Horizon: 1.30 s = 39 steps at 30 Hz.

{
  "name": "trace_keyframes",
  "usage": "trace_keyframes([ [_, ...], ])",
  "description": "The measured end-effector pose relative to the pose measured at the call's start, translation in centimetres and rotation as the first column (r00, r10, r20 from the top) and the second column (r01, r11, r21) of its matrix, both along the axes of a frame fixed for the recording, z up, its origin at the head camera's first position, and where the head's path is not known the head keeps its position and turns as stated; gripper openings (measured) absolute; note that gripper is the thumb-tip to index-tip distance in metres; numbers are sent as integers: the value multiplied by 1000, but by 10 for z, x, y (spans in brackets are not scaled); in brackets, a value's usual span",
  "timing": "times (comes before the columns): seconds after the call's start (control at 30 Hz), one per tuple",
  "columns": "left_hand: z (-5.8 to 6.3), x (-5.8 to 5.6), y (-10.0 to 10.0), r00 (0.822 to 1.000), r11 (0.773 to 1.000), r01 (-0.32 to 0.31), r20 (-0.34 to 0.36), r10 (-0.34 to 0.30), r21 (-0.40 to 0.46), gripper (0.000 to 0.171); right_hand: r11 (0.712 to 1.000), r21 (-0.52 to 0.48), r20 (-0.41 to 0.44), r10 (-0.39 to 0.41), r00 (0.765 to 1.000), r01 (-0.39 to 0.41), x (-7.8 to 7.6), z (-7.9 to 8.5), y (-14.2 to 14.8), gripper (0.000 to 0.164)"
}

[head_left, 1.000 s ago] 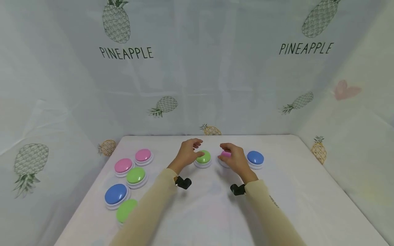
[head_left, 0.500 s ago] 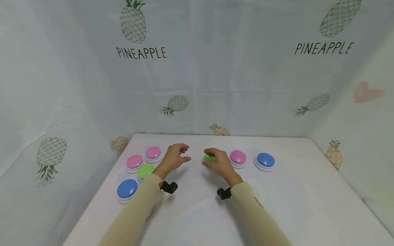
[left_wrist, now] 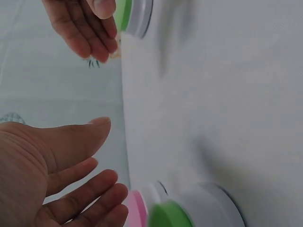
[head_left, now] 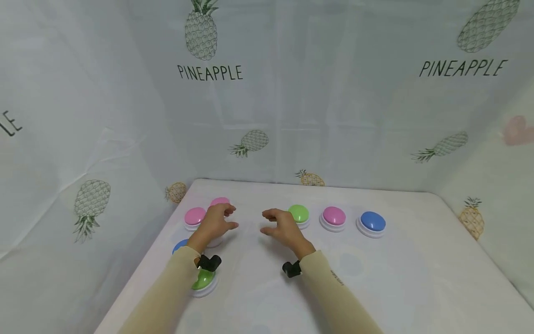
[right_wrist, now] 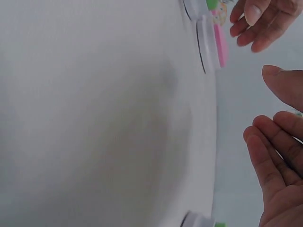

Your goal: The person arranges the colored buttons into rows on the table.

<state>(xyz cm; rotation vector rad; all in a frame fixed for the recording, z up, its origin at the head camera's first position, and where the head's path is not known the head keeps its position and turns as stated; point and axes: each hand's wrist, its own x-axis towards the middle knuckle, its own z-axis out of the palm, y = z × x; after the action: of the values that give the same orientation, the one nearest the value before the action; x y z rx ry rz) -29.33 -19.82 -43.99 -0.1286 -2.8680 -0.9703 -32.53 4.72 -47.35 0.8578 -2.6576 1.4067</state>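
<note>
My left hand (head_left: 213,223) hovers above the left group of round push buttons, fingers loosely bent, holding nothing. It partly covers a far pink button (head_left: 219,201) and mostly hides a green button (left_wrist: 169,215), which shows beneath it in the left wrist view. Another pink button (head_left: 194,216) sits just left of the hand. My right hand (head_left: 285,229) is also raised over the white table, its palm facing the left hand and nothing in its grasp. Just right of it stands a green button (head_left: 298,213) on a white base.
A pink button (head_left: 333,216) and a blue button (head_left: 372,221) continue the row rightward. Under the left forearm, a blue button (head_left: 180,245) and a nearer green button (head_left: 203,279) are partly covered. A pineapple-print curtain (head_left: 292,102) surrounds the white table (head_left: 400,287).
Both hands have moved left across the table, the right one passing from the pink button over the green one to its left side. The head view has turned left. The buttons look unmoved.
</note>
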Motion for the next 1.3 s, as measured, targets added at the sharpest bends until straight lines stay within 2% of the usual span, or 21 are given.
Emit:
trace_keyframes([
  [0.17,-4,10,-19,999,998,-28,-19,27,-57,50,998,1,23,56,998,-56,3,-5,-22,49],
  [0.37,-8,18,-36,997,994,-80,11,81,-78,58,994,-5,31,110,993,-110,6,-10,-49,48],
  [0.77,-15,28,-61,995,989,-101,-22,99,-112,66,992,8,33,129,991,-130,5,-17,-90,49],
  [0.97,-19,32,-65,991,985,-130,5,132,-117,69,991,40,0,128,992,-128,9,-22,-106,54],
  [1.3,-22,38,-68,988,980,-144,32,150,-135,63,987,101,-81,133,988,-125,7,-31,-130,58],
])
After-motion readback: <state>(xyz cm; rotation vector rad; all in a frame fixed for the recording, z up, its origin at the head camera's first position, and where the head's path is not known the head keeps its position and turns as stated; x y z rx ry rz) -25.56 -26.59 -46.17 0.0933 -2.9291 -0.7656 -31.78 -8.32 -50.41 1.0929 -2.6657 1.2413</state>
